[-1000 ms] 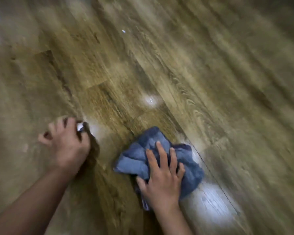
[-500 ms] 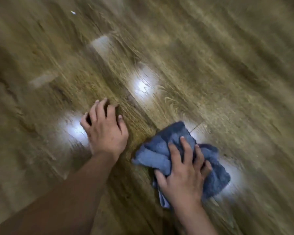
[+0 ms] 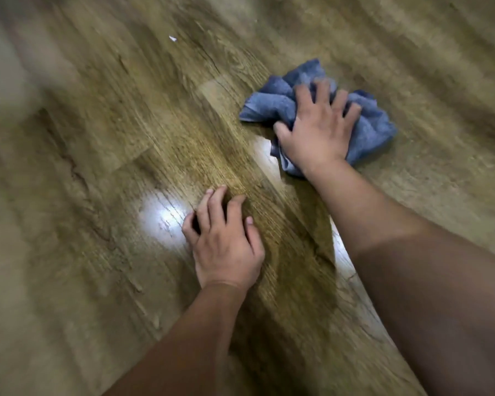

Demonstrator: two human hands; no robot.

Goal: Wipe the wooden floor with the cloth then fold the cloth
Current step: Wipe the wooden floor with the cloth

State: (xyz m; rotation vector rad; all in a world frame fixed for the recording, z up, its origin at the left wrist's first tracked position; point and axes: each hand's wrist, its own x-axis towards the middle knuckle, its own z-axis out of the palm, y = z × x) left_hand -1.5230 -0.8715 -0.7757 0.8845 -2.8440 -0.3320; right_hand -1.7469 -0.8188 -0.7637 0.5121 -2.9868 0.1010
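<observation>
1. Progress: this looks like the wiping stage. The right hand [image 3: 317, 132] presses the cloth [image 3: 275, 102] against the wooden floor [image 3: 155, 124], so the folding is not yet begun — the cloth is bunched, with no neat edges or layers.

2. Where the cloth is: on the floor in the upper right of the view, under the right hand's palm and spread fingers, well apart from the left hand [image 3: 226, 241].

3. Right grip: the fingers are splayed and bent down into the fabric, pinning it flat and bunching it a little; a press more than a closed fist.

4. Left grip: holding nothing. The fingers are curled with their tips on the bare floor — likely bracing the person's weight.

5. How the cloth looks: blue, soft and thick like a towel, crumpled into loose folds, with a corner sticking out to the left and another edge trailing below the wrist.

6. Left to do, as I judge it: finish the wiping, then spread and fold the cloth.
</observation>
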